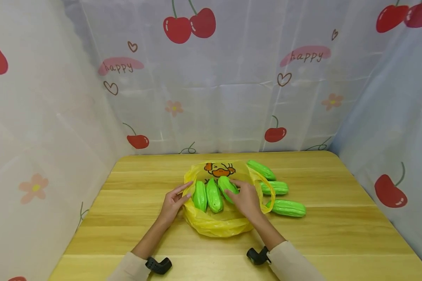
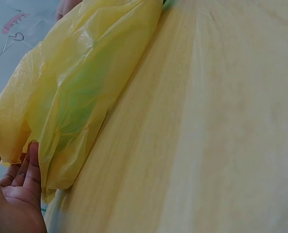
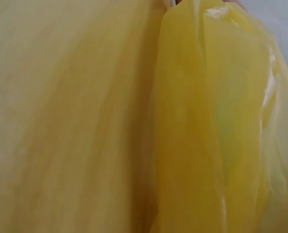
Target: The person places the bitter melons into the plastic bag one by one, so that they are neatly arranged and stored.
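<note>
A yellow plastic bag (image 1: 216, 230) with a printed duck face stands wide open on the table. Inside it lie two green ridged gourds, like bitter melons: a left one (image 1: 199, 197) and a middle one (image 1: 214, 196). My right hand (image 1: 247, 197) reaches into the bag and grips a third green gourd (image 1: 226, 185) between thumb and fingers. At the bag's left rim, my left hand (image 1: 172, 203) holds the plastic between thumb and fingers. The left wrist view shows those fingers (image 2: 33, 167) against the bag (image 2: 81, 87). Yellow plastic (image 3: 197, 121) hides the right hand's grip in the right wrist view.
Right of the bag, three more green gourds lie on the wooden table (image 1: 126, 218): a back one (image 1: 261, 170), a middle one (image 1: 276, 187) and a front one (image 1: 288, 208). A bag handle loop (image 1: 272, 195) overlaps them. Cherry-printed curtains (image 1: 225, 97) surround the table.
</note>
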The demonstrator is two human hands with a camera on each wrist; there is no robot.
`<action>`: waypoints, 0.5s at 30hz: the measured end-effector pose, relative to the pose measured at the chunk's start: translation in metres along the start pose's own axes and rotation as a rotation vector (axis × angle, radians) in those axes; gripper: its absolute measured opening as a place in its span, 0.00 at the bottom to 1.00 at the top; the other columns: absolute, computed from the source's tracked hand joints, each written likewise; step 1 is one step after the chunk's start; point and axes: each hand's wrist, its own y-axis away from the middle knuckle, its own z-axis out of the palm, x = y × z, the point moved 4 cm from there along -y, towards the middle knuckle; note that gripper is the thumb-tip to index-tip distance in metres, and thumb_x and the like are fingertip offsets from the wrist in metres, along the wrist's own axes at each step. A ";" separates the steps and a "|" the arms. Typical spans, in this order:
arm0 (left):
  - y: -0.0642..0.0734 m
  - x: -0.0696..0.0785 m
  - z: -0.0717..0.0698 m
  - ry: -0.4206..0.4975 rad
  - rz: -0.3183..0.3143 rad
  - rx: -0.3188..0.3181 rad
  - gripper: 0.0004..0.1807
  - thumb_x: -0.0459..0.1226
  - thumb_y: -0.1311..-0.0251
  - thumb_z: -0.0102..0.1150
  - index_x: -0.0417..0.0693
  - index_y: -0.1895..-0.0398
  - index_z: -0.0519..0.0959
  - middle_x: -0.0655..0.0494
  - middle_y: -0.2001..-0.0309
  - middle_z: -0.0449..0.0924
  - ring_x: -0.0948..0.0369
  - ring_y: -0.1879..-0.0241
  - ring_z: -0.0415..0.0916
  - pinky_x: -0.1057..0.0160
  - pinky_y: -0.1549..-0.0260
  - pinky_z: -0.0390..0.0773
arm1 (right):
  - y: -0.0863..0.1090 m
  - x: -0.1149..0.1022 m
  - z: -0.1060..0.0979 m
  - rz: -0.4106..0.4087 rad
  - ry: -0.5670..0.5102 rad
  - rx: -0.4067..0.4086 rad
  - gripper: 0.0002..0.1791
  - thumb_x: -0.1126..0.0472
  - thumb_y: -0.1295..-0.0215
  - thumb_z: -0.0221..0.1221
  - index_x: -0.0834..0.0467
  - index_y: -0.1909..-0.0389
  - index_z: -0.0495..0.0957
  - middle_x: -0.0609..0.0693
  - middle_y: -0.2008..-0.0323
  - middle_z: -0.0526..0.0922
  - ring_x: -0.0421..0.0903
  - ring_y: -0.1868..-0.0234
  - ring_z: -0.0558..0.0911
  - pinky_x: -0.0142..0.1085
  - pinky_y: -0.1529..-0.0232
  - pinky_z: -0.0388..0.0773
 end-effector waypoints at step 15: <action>0.000 0.000 0.000 -0.002 -0.010 0.009 0.25 0.32 0.29 0.59 0.36 0.31 0.72 0.39 0.30 0.70 0.48 0.28 0.62 0.68 0.38 0.72 | 0.001 0.003 0.005 -0.009 -0.012 -0.048 0.26 0.60 0.38 0.71 0.62 0.40 0.81 0.62 0.51 0.87 0.39 0.91 0.52 0.30 0.88 0.55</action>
